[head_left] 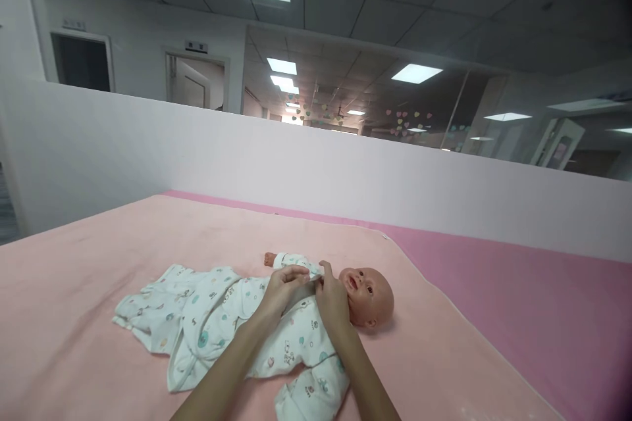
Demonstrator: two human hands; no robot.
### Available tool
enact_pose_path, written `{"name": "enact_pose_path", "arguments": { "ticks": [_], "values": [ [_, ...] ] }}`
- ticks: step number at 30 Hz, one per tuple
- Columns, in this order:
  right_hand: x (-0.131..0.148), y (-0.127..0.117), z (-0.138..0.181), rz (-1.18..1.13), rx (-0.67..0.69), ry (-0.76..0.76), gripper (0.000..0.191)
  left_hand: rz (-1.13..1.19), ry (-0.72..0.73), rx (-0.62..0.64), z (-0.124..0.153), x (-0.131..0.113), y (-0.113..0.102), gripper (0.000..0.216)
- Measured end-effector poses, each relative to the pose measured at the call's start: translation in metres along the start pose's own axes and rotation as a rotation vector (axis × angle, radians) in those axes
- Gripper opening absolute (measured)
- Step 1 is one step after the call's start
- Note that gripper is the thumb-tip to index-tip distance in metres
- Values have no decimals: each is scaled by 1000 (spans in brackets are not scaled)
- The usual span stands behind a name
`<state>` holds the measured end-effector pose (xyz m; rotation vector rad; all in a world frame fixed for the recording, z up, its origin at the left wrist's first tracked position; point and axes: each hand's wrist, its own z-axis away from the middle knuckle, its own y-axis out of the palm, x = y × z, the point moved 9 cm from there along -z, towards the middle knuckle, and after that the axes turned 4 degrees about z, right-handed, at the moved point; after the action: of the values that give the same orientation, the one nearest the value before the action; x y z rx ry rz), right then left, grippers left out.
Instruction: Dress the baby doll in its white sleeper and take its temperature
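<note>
A baby doll (376, 299) lies on its back with its head to the right, dressed in a white baby gown (217, 316) printed with small coloured figures. My left hand (284, 286) pinches the gown's edge at the doll's chest. Close beside it, just below the doll's chin, my right hand (332, 296) has its fingers curled on the same fabric near the collar. One small doll hand (269, 259) sticks out of the far sleeve. The near sleeve (316, 389) covers the other arm, and the gown's lower part hides the legs.
Under the doll spreads a peach blanket (123, 230) over a pink mat (494, 276). A low white wall (296, 164) runs behind the mat. Above it are glass with heart stickers, doorways and lit ceiling panels.
</note>
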<state>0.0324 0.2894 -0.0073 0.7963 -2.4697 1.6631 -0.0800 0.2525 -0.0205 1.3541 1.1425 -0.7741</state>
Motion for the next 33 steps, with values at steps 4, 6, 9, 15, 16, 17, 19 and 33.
{"name": "enact_pose_path", "arguments": {
  "ticks": [4,6,9,15,16,17,19,33],
  "values": [
    [0,0,-1,22,14,-1,20,-179,86,176,7,-14,23,22],
    [-1,1,-2,53,2,8,21,-238,59,190,-2,-14,22,27],
    [-2,3,-4,71,-14,17,22,-444,88,60,-31,-20,-2,38],
    [-3,7,-6,124,-14,15,25,-1503,268,37,-81,0,-20,61],
    [-2,8,-6,124,-4,14,25,-1544,249,46,-84,7,-22,57],
    [-1,8,-6,121,5,12,25,-1557,237,38,-84,11,-23,51],
    [1,7,-5,114,13,-3,26,-1578,233,-13,-79,10,-24,40],
    [12,-17,11,40,-5,-67,24,-1350,337,-100,-19,-17,-36,32]
  ]
}}
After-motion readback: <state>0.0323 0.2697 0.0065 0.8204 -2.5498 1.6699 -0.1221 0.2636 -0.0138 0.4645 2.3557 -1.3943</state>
